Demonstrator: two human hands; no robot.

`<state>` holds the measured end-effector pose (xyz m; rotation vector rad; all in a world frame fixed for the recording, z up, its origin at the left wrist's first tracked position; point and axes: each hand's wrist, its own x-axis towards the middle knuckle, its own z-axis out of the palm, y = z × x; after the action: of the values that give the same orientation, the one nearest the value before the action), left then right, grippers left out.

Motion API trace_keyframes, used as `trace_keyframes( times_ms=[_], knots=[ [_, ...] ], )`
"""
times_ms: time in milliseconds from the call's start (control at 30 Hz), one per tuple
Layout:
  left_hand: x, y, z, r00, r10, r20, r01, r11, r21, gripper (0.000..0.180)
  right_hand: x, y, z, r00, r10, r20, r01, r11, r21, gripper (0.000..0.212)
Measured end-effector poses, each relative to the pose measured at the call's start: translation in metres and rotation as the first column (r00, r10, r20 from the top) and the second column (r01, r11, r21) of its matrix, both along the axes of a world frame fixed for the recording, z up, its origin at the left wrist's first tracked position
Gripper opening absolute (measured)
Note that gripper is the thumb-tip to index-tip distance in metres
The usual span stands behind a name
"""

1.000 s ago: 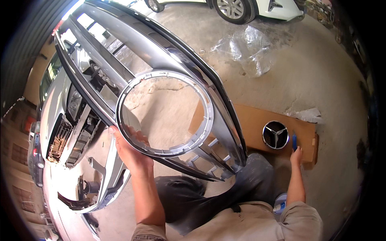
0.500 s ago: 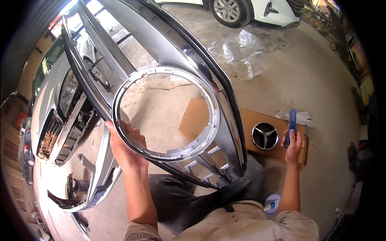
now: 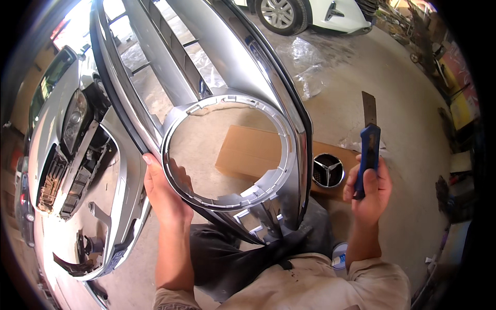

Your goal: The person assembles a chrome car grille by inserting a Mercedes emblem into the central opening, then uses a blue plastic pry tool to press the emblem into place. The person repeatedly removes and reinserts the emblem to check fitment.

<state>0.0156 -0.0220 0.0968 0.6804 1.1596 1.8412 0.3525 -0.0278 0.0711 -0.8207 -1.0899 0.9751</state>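
Observation:
A silver car grille (image 3: 217, 46) with chrome trim stands tilted in front of me, its lower end at my dark trousers. My left hand (image 3: 168, 188) grips its left edge beside the big round opening, whose notched ring (image 3: 285, 155) faces me. My right hand (image 3: 373, 194) holds a blue utility knife (image 3: 370, 147) upright, its wide blade extended and pointing away from me. The knife is apart from the grille. Between that hand and the grille, a round black emblem (image 3: 328, 170) with a chrome three-armed star lies on a brown cardboard box (image 3: 248, 144).
Crumpled clear plastic (image 3: 307, 67) lies on the concrete floor beyond the grille. A white car (image 3: 341, 15) stands at the far side. On the left are a silver car (image 3: 57, 124) with its front opened up and a loose bumper (image 3: 126, 170). A tub (image 3: 339, 256) sits by my right arm.
My right hand has raised the knife nearer to me, and its long blade now shows plainly. The grille has shifted slightly right and become more upright in view, with my left hand still on it.

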Motion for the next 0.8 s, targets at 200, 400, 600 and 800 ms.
trace_keyframes(
  times_ms=[200, 400, 600, 800],
  knots=[
    [0.009, -0.002, 0.001, 0.999, 0.011, -0.034, -0.012, 1.000, -0.022, 0.043, -0.006, -0.004, 0.028, 0.759, -0.181, 0.626, -0.026, 0.952, 0.305, 0.038],
    [0.009, -0.003, 0.000, 0.999, -0.007, -0.040, 0.006, 1.000, -0.017, 0.044, -0.020, 0.013, 0.075, 0.428, -0.437, 0.791, -0.188, 0.813, 0.551, 0.051],
    [0.007, -0.005, -0.002, 0.999, -0.011, -0.052, 0.012, 1.000, 0.010, 0.044, -0.025, 0.014, 0.094, 0.221, -0.478, 0.850, -0.208, 0.829, 0.520, 0.050],
    [0.006, -0.005, -0.003, 0.998, -0.006, -0.056, 0.006, 1.000, 0.012, 0.044, -0.029, 0.007, 0.098, 0.240, -0.421, 0.875, -0.171, 0.868, 0.465, 0.043]
  ],
)
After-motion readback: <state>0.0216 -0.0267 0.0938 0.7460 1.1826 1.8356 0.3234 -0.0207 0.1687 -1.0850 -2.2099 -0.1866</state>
